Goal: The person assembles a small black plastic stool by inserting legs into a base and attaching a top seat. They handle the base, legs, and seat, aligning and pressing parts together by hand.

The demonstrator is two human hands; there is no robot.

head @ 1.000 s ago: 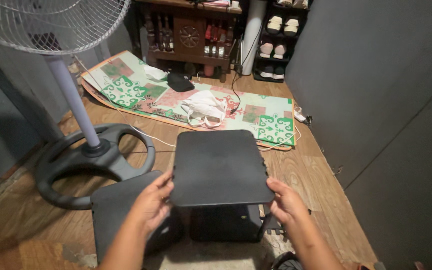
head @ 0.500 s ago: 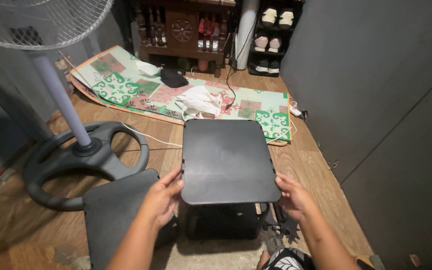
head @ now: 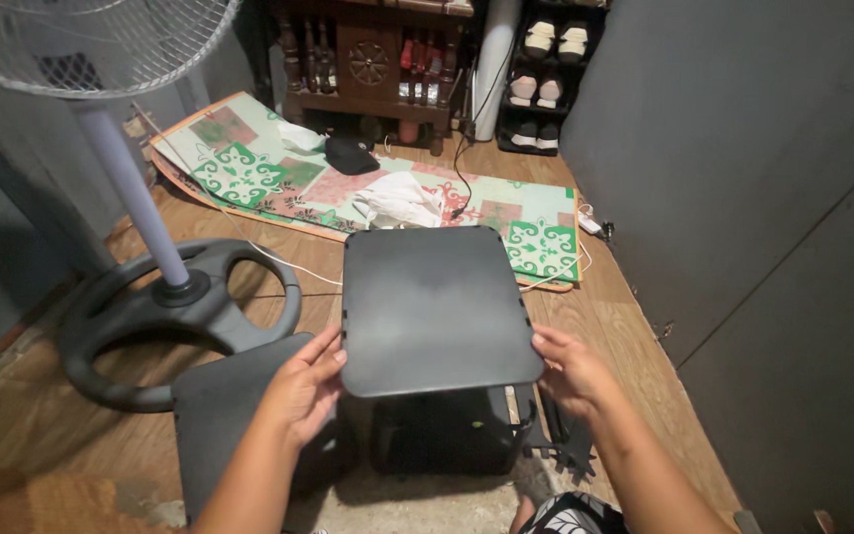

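Left hand (head: 305,384), right hand (head: 570,371) pinching dark rectangular panel (head: 434,307) edges; black box (head: 442,430), seemingly, beneath.

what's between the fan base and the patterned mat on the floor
In the head view, a thin white cord runs over bare wooden floor between the ring-shaped fan base and the patterned mat; nothing else lies there.

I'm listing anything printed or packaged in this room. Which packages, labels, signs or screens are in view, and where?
None can be made out.
Nearest to print: a patterned floor mat, green, pink and white, lying by the wooden cabinet.
The left hand and right hand hold a plain dark panel, rectangular with rounded corners, unmarked.
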